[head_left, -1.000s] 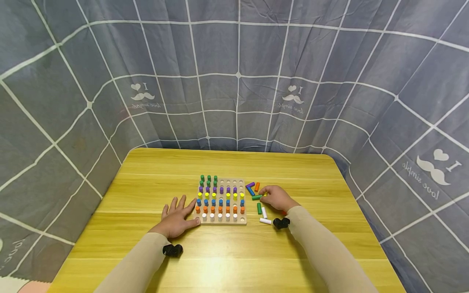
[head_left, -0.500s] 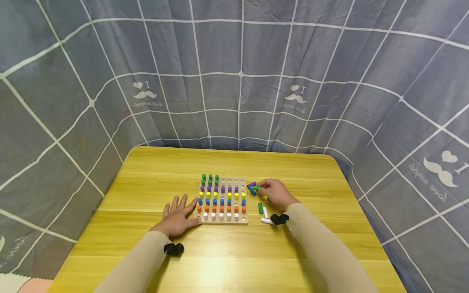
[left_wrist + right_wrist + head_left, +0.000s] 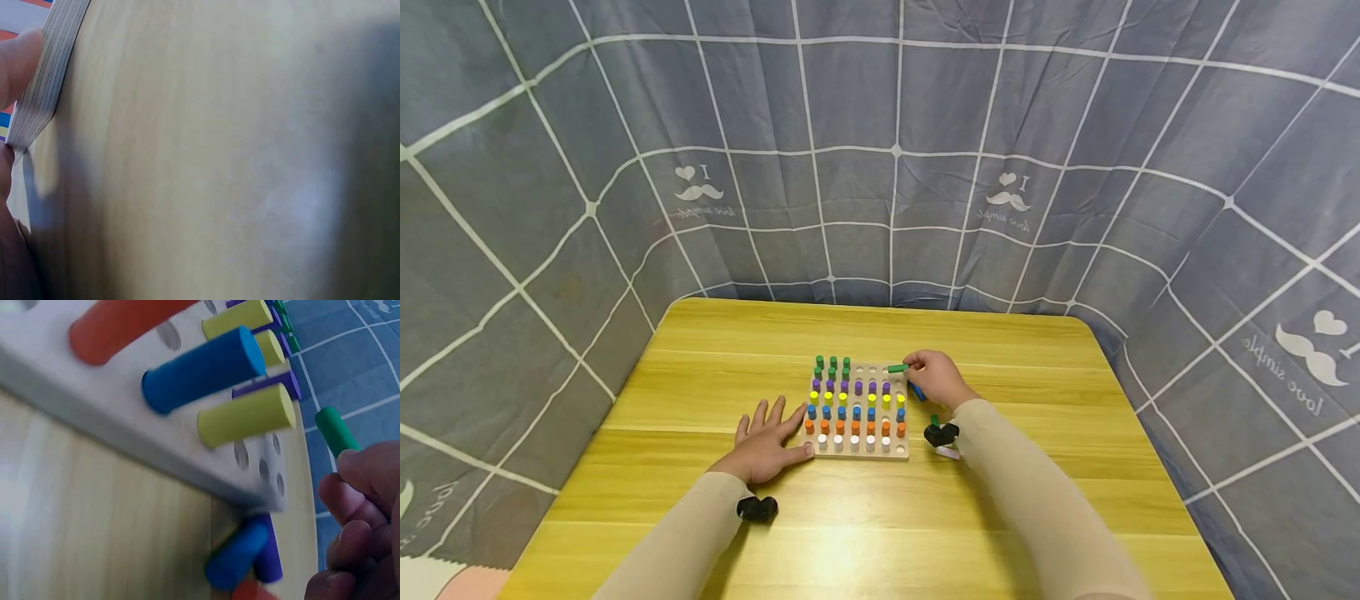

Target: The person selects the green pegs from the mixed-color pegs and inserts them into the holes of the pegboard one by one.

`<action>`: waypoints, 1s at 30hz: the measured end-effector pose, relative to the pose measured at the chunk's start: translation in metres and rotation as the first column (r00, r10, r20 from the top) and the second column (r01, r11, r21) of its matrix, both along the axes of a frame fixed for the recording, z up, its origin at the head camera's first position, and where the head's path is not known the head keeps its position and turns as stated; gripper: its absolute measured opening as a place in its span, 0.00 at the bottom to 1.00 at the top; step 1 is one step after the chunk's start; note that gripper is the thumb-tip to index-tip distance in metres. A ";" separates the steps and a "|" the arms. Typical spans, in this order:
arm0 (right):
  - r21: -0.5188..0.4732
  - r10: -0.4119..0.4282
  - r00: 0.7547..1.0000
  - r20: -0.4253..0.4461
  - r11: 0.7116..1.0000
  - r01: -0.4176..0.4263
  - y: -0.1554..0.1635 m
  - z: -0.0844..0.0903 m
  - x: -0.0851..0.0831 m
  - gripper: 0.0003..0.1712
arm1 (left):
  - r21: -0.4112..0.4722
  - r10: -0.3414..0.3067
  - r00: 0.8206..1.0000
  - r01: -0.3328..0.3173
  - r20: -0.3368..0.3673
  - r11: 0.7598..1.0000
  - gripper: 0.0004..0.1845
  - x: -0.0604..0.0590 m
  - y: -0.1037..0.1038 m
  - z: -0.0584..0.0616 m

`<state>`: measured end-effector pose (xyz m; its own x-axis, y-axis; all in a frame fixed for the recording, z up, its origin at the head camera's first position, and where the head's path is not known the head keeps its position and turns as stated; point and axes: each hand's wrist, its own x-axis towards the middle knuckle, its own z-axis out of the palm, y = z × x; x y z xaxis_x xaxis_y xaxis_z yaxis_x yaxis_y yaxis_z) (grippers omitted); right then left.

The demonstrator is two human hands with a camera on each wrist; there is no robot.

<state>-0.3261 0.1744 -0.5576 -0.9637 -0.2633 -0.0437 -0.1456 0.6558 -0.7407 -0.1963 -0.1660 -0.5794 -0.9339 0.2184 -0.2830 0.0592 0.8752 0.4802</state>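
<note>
The right hand (image 3: 934, 377) pinches a green peg (image 3: 898, 367) with its fingers, held above the far right corner of the wooden pegboard (image 3: 859, 452). The left hand (image 3: 765, 446) lies flat on the worktop (image 3: 880, 517), fingers relaxed and touching the board's near left corner. Blue and purple pegs (image 3: 247, 550) lie loose just beside the board's right edge.

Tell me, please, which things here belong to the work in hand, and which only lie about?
In hand:
- green peg, pinched by the right hand
- peg board, steadied at its corner by the left hand

Lying about:
- loose blue peg and purple peg beside the board
- wooden table
- grey checked cloth
</note>
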 end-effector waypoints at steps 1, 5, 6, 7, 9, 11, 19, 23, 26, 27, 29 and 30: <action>0.000 0.000 1.000 -0.005 1.000 0.000 -0.004 0.000 -0.001 0.14 | 0.000 0.001 1.000 -0.001 -0.001 1.000 0.49 0.000 0.000 0.000; -0.007 0.007 1.000 -0.005 1.000 -0.007 -0.019 0.002 -0.005 0.15 | -0.004 0.000 1.000 0.000 -0.004 1.000 0.49 -0.001 0.000 0.000; -0.008 0.011 1.000 -0.005 1.000 -0.012 -0.022 0.002 -0.006 0.15 | -0.004 0.000 1.000 0.000 -0.004 1.000 0.49 -0.001 0.000 0.000; -0.010 0.016 1.000 -0.008 1.000 -0.016 -0.025 0.001 -0.007 0.16 | -0.004 0.000 1.000 0.000 -0.005 1.000 0.49 -0.001 0.000 0.000; 0.005 0.029 0.999 -0.026 1.000 -0.029 -0.030 0.000 -0.010 0.16 | -0.003 0.000 1.000 0.000 -0.005 1.000 0.49 0.000 0.000 0.000; 0.020 0.039 0.998 -0.039 0.999 -0.039 -0.035 -0.001 -0.011 0.16 | -0.004 0.000 1.000 0.000 -0.006 1.000 0.49 0.000 0.000 0.001; 0.003 0.043 0.999 -0.001 0.999 -0.043 -0.050 0.002 -0.014 0.17 | -0.008 0.000 1.000 0.000 0.002 1.000 0.49 0.001 0.001 0.001; 0.007 0.040 0.999 0.023 0.999 -0.040 -0.054 0.004 -0.016 0.17 | -0.007 0.003 1.000 -0.003 -0.002 1.000 0.49 0.001 0.001 0.000; 0.037 0.049 0.999 0.011 0.998 -0.049 -0.055 0.004 -0.020 0.17 | -0.012 0.006 1.000 -0.006 -0.003 1.000 0.49 0.000 0.000 0.000; 0.047 0.053 0.999 0.002 0.997 -0.054 -0.055 0.004 -0.021 0.17 | -0.012 0.007 1.000 -0.007 -0.004 1.000 0.49 0.000 0.000 -0.001; 0.073 0.066 0.998 -0.020 0.995 -0.064 -0.056 0.003 -0.023 0.16 | -0.007 0.007 1.000 -0.007 -0.003 1.000 0.49 0.000 0.001 -0.001; 0.086 0.073 0.997 -0.029 0.994 -0.071 -0.056 0.002 -0.024 0.16 | -0.010 0.006 1.000 -0.006 -0.001 1.000 0.49 0.000 0.001 -0.001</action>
